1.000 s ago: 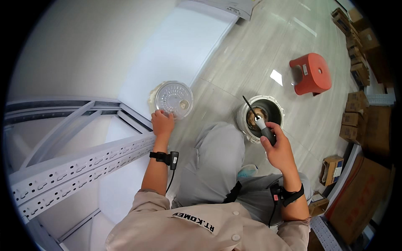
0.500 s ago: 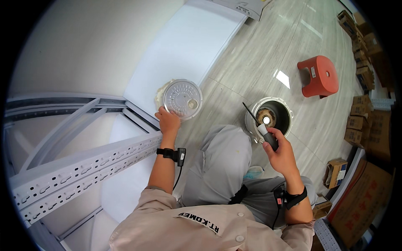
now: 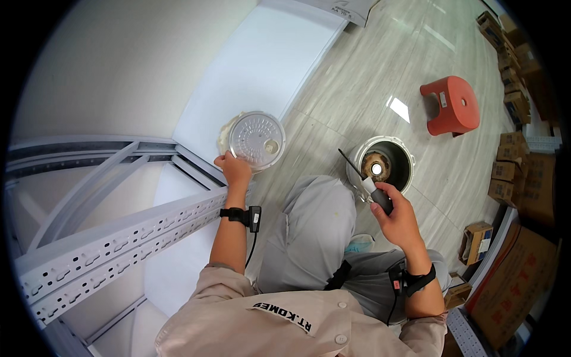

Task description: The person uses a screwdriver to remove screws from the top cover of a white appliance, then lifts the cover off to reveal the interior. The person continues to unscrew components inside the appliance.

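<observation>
At the white shelf's edge, my left hand (image 3: pixel 233 169) has its fingers closed on the near rim of a round metal lid (image 3: pixel 254 132). The lid bears a ring of pressed marks and a small round opening. A pale yellowish piece (image 3: pixel 224 135) shows behind its left side. My right hand (image 3: pixel 395 214) grips a screwdriver (image 3: pixel 379 197) by its grey and white handle, its dark shaft slanting up to the left. Just beyond that hand stands a round cooker body (image 3: pixel 410 156), uncovered, with a brownish, stained heating plate (image 3: pixel 374 169) inside. The shaft passes above the cooker's left rim.
A perforated metal shelf frame (image 3: pixel 119 244) runs along my left, beside the white shelf board (image 3: pixel 256 65). A red plastic stool (image 3: pixel 453 106) stands on the tiled floor at the far right. Cardboard boxes (image 3: pixel 508 169) line the right side. My bent knee (image 3: pixel 324 208) lies between both hands.
The screwdriver's tip has swung slightly left and down, with the handle still in my right hand. My left hand keeps the lid in nearly the same place.
</observation>
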`<state>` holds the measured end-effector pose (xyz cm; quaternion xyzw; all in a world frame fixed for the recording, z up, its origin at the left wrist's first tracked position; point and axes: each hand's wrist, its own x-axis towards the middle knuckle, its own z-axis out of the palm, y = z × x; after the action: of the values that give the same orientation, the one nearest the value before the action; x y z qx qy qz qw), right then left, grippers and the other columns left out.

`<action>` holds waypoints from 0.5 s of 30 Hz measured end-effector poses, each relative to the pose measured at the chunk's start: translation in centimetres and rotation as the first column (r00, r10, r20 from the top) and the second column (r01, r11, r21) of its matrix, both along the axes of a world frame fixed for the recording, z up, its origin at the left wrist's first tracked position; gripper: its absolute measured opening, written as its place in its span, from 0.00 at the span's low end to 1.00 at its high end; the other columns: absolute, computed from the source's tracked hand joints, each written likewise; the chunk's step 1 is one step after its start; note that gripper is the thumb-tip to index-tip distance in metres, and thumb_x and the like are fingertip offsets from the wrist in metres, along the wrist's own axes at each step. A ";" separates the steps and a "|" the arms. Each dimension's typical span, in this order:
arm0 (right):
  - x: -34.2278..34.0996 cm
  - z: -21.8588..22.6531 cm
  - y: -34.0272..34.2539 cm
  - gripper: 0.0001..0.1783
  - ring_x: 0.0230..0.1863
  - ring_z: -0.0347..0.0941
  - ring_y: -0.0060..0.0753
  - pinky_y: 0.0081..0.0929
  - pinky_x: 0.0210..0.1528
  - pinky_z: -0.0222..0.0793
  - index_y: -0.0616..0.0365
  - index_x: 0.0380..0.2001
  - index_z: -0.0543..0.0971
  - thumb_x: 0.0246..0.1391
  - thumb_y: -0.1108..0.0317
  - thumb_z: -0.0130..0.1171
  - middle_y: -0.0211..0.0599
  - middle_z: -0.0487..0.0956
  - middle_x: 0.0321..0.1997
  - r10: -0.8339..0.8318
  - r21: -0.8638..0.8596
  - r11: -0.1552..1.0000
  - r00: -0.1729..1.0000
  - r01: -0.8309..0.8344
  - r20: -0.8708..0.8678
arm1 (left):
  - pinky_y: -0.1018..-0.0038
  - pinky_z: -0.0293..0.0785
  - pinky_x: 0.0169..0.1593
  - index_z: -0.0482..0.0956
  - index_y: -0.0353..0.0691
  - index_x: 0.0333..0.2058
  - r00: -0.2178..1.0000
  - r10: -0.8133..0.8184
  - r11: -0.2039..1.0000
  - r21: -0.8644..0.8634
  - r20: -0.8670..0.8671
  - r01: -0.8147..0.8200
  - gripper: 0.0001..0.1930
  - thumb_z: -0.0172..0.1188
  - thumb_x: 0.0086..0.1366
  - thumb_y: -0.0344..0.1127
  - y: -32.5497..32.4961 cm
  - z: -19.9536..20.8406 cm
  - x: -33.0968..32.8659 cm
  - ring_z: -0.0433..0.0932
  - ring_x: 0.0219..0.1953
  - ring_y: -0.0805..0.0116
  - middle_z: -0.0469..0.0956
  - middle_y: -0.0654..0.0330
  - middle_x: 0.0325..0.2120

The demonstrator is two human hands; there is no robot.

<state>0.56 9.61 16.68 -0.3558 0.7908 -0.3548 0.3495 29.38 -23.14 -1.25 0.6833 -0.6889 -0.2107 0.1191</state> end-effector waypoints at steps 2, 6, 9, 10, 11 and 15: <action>-0.1 0.1 -0.1 0.25 0.47 0.82 0.51 0.36 0.50 0.77 0.59 0.58 0.76 0.58 0.70 0.66 0.51 0.83 0.49 0.001 0.001 1.000 1.000 -0.001 0.005 | 0.57 0.73 0.57 0.70 0.26 0.53 1.000 -0.005 1.000 -0.008 -0.021 0.004 0.17 0.54 0.68 0.28 -0.1 -0.5 0.1 0.75 0.51 0.38 0.58 0.36 0.59; -0.2 -0.3 0.2 0.25 0.49 0.82 0.53 0.38 0.51 0.77 0.59 0.58 0.77 0.57 0.69 0.66 0.51 0.83 0.50 0.007 -0.013 1.000 0.999 -0.007 -0.031 | 0.60 0.72 0.58 0.70 0.25 0.57 0.999 0.015 0.999 -0.042 -0.047 -0.017 0.21 0.53 0.69 0.29 -0.3 -1.1 0.2 0.74 0.52 0.41 0.60 0.36 0.59; -0.2 0.0 0.0 0.24 0.50 0.81 0.55 0.39 0.51 0.77 0.58 0.57 0.77 0.57 0.69 0.67 0.50 0.83 0.51 0.017 0.013 1.000 0.999 -0.017 -0.038 | 0.60 0.73 0.58 0.69 0.26 0.59 0.999 0.038 0.996 -0.080 -0.008 -0.038 0.21 0.52 0.69 0.29 -0.7 -1.8 0.9 0.75 0.53 0.42 0.68 0.36 0.57; -0.2 -0.1 0.1 0.24 0.50 0.81 0.55 0.39 0.51 0.77 0.58 0.57 0.77 0.56 0.69 0.67 0.50 0.83 0.51 0.025 0.011 1.000 0.999 -0.024 -0.046 | 0.60 0.73 0.58 0.69 0.26 0.59 0.999 0.038 0.996 -0.087 0.003 -0.038 0.21 0.52 0.69 0.29 -0.6 -1.5 0.4 0.76 0.54 0.42 0.71 0.37 0.56; -0.2 -0.2 0.2 0.24 0.51 0.81 0.55 0.39 0.52 0.77 0.58 0.57 0.77 0.56 0.69 0.67 0.50 0.83 0.51 0.032 0.010 0.999 0.998 -0.031 -0.054 | 0.59 0.73 0.57 0.69 0.27 0.58 0.996 0.065 0.996 -0.053 -0.066 -0.068 0.21 0.52 0.69 0.29 -0.5 -1.1 -0.1 0.76 0.54 0.42 0.73 0.37 0.55; 0.0 -0.4 0.2 0.25 0.52 0.81 0.55 0.40 0.53 0.77 0.56 0.58 0.77 0.57 0.69 0.67 0.50 0.82 0.53 0.049 0.011 0.999 0.997 -0.049 -0.065 | 0.58 0.74 0.56 0.68 0.29 0.57 0.954 0.132 0.991 0.037 -0.269 -0.127 0.19 0.52 0.69 0.28 0.4 1.3 -1.5 0.80 0.53 0.44 0.80 0.40 0.50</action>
<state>0.53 9.80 16.23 -0.3850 0.7945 -0.3306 0.3337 27.91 -22.71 0.02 0.6928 -0.6179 -0.3004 0.2192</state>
